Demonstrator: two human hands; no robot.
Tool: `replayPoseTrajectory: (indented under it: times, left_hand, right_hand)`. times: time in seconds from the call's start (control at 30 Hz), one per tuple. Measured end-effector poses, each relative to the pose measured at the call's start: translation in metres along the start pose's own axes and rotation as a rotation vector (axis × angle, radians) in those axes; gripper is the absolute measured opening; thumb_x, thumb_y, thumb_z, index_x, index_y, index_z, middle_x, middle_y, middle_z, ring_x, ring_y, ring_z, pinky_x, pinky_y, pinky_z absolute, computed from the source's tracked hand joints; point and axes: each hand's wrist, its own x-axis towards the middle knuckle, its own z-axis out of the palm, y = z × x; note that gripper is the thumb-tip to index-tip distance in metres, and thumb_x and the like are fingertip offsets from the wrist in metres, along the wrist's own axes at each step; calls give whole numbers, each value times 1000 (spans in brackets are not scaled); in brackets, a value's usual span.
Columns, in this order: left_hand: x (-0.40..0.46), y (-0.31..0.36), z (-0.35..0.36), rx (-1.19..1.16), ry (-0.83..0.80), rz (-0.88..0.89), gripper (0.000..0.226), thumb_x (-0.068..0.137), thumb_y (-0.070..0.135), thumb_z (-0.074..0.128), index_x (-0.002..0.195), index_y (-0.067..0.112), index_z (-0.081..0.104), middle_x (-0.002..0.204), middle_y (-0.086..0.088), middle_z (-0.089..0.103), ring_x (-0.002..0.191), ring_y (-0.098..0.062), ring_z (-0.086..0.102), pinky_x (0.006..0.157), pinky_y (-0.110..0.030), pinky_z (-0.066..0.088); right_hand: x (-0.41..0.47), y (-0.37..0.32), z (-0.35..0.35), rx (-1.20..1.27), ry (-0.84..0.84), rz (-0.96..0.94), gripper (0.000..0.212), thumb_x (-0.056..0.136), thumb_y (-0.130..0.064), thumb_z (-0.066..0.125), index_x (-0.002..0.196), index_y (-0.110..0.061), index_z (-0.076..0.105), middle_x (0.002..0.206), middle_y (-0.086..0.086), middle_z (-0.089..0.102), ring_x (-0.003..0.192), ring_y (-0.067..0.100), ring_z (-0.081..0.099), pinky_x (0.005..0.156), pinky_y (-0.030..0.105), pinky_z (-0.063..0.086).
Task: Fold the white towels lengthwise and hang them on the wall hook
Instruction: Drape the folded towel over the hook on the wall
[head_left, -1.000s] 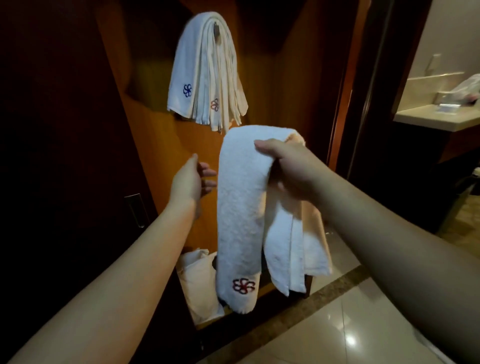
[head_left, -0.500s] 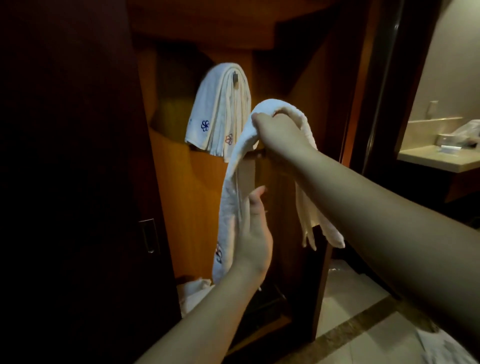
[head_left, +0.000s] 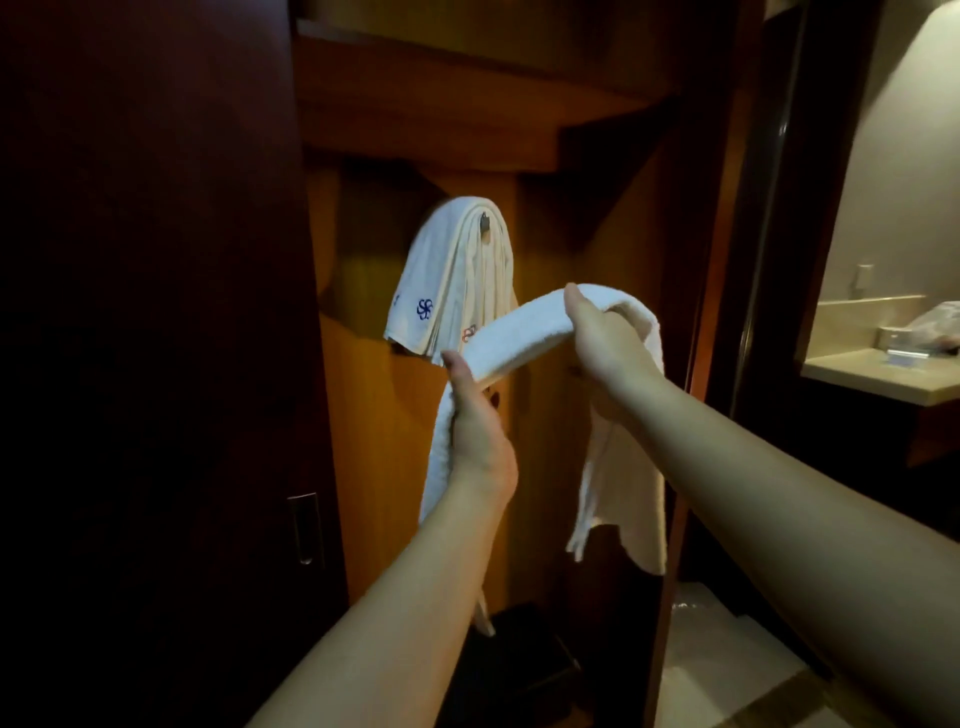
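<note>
two hands had the folded towel (head_left: 519, 332) stretched between them, below and in front of the hook (head_left: 484, 222). left hand (head_left: 475, 426) gripped one end, right hand (head_left: 597, 332) was curled round the middle. i read this as the hanging step; next it needed lifting over the hook, onto the towels (head_left: 447, 280) already there.

The held towel (head_left: 524, 332) is plain white, the hung towels (head_left: 447, 280) beyond the fingers (head_left: 574, 296) white with blue and red flower emblems, against orange-brown wood panelling (head_left: 384, 441).
</note>
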Motion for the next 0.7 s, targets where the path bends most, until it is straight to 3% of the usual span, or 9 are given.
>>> replayPoseTrajectory:
  times: [0.07,0.1,0.2,0.27,0.33,0.4,0.5,0.6,0.7]
  left_hand:
    - [10,2,-4,-90,213,40,48,81,69,63,109,32,71,110,8,75,114,-14,65,85,-30,50]
    - [17,4,-6,-104,310,40,36,79,61,71,96,29,74,98,10,77,104,-11,69,81,-28,53]
    - [34,12,-8,-11,350,41,21,85,43,69,86,23,65,94,5,71,90,-9,66,82,-27,53]
    - [39,20,-9,25,356,42,21,88,36,67,92,17,60,98,3,62,89,-10,60,75,-25,45]
    - [45,25,-13,48,359,53,38,83,34,67,111,8,61,114,-3,62,106,-19,58,90,-32,45]
    - [46,32,-19,68,320,54,42,77,35,69,112,13,63,119,-3,65,110,-22,59,98,-40,45]
    - [55,42,-25,70,284,83,39,74,40,66,106,18,67,109,-2,72,102,-22,66,89,-41,51]
    - [72,50,-20,138,226,150,36,83,42,61,107,16,69,91,2,77,91,-19,71,78,-37,54]
    - [97,64,-8,226,224,172,37,93,44,57,115,14,64,110,-1,68,107,-20,63,90,-38,49]
  right_hand:
    - [2,14,-6,-10,-18,-25,57,104,-52,42,141,-10,52,145,5,52,122,7,56,102,21,42]
    - [4,20,-8,-21,-23,-38,55,104,-51,42,140,-11,53,146,4,52,120,1,56,97,15,40]
    - [5,30,-14,-87,-26,-52,64,104,-52,39,146,-4,48,145,4,54,124,16,53,99,24,34]
    - [10,33,-17,-100,-18,-82,61,105,-49,41,145,-4,49,142,2,57,129,19,53,98,23,32]
    - [18,36,-18,-140,20,-96,55,105,-44,43,138,-3,57,131,5,64,123,22,57,95,22,34]
    - [29,38,-16,-178,66,-83,54,105,-42,42,129,1,63,102,1,68,96,18,60,79,20,35]
    - [48,42,-13,-196,107,-33,55,106,-43,40,120,4,66,71,-8,54,68,4,46,60,20,31]
    - [72,46,-13,-224,117,-28,57,105,-46,39,121,1,66,74,-8,54,69,1,44,64,19,30]
    - [97,43,-12,-184,98,-24,62,104,-52,38,139,-2,54,117,5,65,101,14,53,77,18,30]
